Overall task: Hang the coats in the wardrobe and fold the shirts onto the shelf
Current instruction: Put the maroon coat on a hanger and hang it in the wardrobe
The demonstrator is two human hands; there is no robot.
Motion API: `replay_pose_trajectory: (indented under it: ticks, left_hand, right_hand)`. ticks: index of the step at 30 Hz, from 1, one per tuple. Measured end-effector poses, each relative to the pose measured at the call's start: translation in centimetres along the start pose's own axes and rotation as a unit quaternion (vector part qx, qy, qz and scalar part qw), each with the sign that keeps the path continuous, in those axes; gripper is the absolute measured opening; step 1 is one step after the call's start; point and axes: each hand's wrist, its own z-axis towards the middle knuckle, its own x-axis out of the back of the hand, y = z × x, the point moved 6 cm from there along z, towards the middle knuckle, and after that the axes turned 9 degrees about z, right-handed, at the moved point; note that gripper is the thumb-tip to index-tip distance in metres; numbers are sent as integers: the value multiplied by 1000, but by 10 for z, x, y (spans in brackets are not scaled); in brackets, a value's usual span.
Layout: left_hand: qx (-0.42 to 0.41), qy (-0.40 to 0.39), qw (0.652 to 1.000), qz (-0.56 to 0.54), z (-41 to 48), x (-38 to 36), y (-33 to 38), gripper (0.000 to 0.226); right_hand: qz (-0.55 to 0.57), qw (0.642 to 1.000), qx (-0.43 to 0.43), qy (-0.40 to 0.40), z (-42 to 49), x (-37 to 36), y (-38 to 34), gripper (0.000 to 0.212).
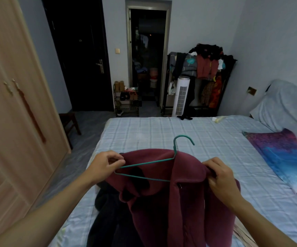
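Observation:
A maroon fleece coat [185, 198] hangs in front of me over the bed, held up at its collar. A teal wire hanger [144, 164] lies across the collar opening, its hook pointing up and its right end inside the coat's shoulder. My left hand [105, 165] pinches the hanger's left end. My right hand [219, 177] grips the coat's right shoulder. A dark garment [108, 216] lies on the bed under the coat. The wooden wardrobe [10, 104] stands at the left with its doors closed.
The bed [162, 132] with a pale checked sheet fills the middle, a purple-blue cloth [283, 154] on its right side. A wooden stool [69, 122] stands by the wardrobe. At the far wall stand a shoe rack [126, 100], a white tower fan [180, 96] and a loaded clothes rack [204, 72].

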Motion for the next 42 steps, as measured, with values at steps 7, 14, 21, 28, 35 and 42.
replay_pose_trajectory:
  ticks: [7, 14, 21, 28, 35, 42]
  left_hand:
    - [-5, 85, 993, 78, 1, 9, 2, 25]
    - [-112, 144, 967, 175, 3, 22, 17, 39]
    - [-123, 177, 960, 180, 5, 45, 29, 37]
    - [-123, 211, 956, 163, 4, 56, 63, 34]
    - [-99, 186, 975, 65, -3, 32, 106, 31]
    - [-114, 154, 981, -2, -19, -11, 145, 31]
  right_hand:
    - [10, 1000, 9, -4, 0, 0, -5, 47]
    - [18, 1000, 15, -5, -1, 6, -4, 42]
    - [3, 1000, 15, -23, -4, 5, -3, 37]
    - [-67, 998, -1, 1, -3, 3, -11, 33]
    - [-21, 995, -82, 48, -3, 1, -4, 39]
    - [25, 989, -106, 99, -3, 4, -10, 43]
